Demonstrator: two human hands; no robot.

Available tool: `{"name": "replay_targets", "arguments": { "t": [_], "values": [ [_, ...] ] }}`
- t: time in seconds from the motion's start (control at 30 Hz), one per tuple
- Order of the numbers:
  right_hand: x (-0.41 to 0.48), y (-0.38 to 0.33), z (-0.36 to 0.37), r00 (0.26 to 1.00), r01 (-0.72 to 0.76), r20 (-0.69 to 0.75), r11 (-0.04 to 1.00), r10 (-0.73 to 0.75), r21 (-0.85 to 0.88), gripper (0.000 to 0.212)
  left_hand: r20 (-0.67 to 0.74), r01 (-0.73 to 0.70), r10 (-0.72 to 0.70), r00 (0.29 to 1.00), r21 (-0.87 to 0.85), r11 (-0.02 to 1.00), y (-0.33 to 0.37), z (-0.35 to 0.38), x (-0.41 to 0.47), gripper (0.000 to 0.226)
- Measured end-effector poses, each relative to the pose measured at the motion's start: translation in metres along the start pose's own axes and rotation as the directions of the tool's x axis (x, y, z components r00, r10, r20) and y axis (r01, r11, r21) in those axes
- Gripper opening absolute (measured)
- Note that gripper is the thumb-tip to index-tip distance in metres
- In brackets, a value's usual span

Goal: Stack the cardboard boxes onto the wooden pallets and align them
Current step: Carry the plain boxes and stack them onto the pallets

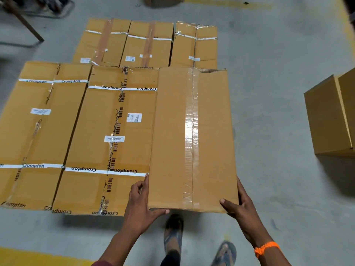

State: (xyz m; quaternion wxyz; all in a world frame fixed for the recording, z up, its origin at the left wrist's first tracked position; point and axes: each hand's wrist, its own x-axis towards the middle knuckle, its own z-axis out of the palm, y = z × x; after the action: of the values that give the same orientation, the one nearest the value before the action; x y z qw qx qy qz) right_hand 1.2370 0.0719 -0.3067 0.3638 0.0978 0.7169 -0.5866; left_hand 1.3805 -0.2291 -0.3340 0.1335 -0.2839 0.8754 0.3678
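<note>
The left hand [143,204] grips the near left corner of a plain cardboard box [172,131]. Its fingers [146,181] lie up the box's left side and its thumb runs along the near edge. The right hand [238,204] clasps the near right corner, thumb on top and fingers down the right side; an orange band [266,248] circles that wrist. The box is sealed with clear tape along its length, so its contents cannot be seen.

Just left of the left fingers, touching the held box's edge, lies a taped Crompton box [107,143], and beyond it a second Crompton box [36,131], both closed. Ahead of the fingers, past the held box's far end, a row of three sealed boxes [148,43] lies side by side. Any pallet under them is hidden. Well to the right of the right hand another brown box [326,120] stands on the grey floor [269,54]. Below the hands are two sandalled feet [172,235].
</note>
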Motion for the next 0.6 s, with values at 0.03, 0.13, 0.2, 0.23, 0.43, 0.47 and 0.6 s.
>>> {"name": "replay_targets", "arguments": {
  "t": [0.03,0.13,0.2,0.23,0.43,0.47,0.6],
  "values": [
    [0.001,0.0,0.0,1.0,-0.004,-0.003,1.0,0.004,-0.005,0.087,0.003,0.004,-0.004,1.0,0.005,1.0,0.0,0.0,0.0,0.142],
    [-0.001,-0.001,0.0,1.0,-0.013,-0.02,1.0,0.013,-0.018,0.086,0.009,0.021,-0.021,1.0,0.017,1.0,0.001,-0.001,-0.001,0.142],
    [-0.001,-0.002,-0.001,0.999,-0.033,-0.026,0.999,0.032,-0.036,0.086,0.016,0.047,-0.047,0.999,0.028,0.999,0.003,-0.001,-0.001,0.142],
    [-0.002,-0.002,-0.001,0.999,-0.041,-0.032,0.997,0.039,-0.058,0.085,0.024,0.063,-0.064,0.998,0.031,0.998,0.004,-0.001,-0.001,0.142],
    [-0.041,-0.013,-0.004,0.993,0.004,-0.094,0.823,-0.069,-0.567,0.082,0.117,0.124,-0.148,0.982,0.195,0.973,0.053,-0.022,-0.029,0.13],
    [-0.051,-0.019,-0.005,0.996,0.002,-0.072,0.777,-0.06,-0.629,0.085,0.121,0.129,-0.164,0.979,0.258,0.958,0.069,-0.028,-0.036,0.125],
    [-0.089,-0.046,-0.019,0.996,0.039,-0.038,0.777,-0.08,-0.628,0.082,0.146,0.036,-0.09,0.985,0.339,0.94,0.147,-0.037,-0.059,0.103]
  ]
}}
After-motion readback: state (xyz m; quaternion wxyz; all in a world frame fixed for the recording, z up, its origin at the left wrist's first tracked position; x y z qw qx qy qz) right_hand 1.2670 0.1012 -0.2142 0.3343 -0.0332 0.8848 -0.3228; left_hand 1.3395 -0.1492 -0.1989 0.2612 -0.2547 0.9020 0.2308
